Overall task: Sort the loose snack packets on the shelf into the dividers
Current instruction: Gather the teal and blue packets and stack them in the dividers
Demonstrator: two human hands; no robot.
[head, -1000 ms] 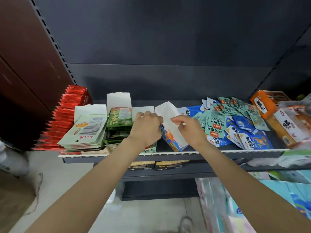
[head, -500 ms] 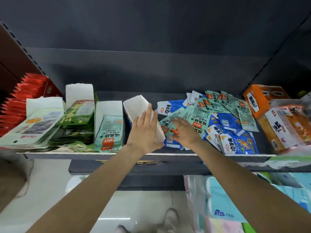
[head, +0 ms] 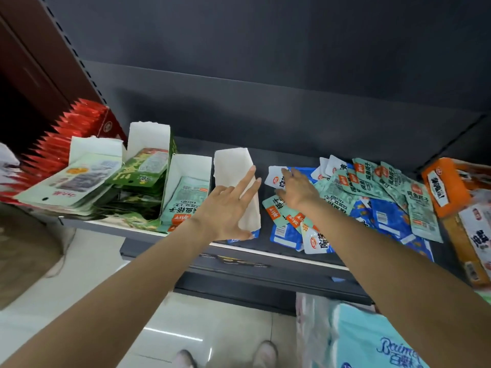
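1. The left hand (head: 228, 208) lies flat, fingers straight and spread, on the white divider (head: 233, 166), steadying it; it holds nothing.
2. The right hand (head: 295, 192) is just right of that divider, fingers curled on a white packet (head: 276, 177) at the near-left edge of the loose pile (head: 372, 192).
3. The divider's long axis runs front to back on the shelf (head: 265, 257); its open slot lies left of the packet.
4. My judgement: the right hand is the nearer one, so a short leftward carry drops the packet in.
5. More packets lie spread to the right.
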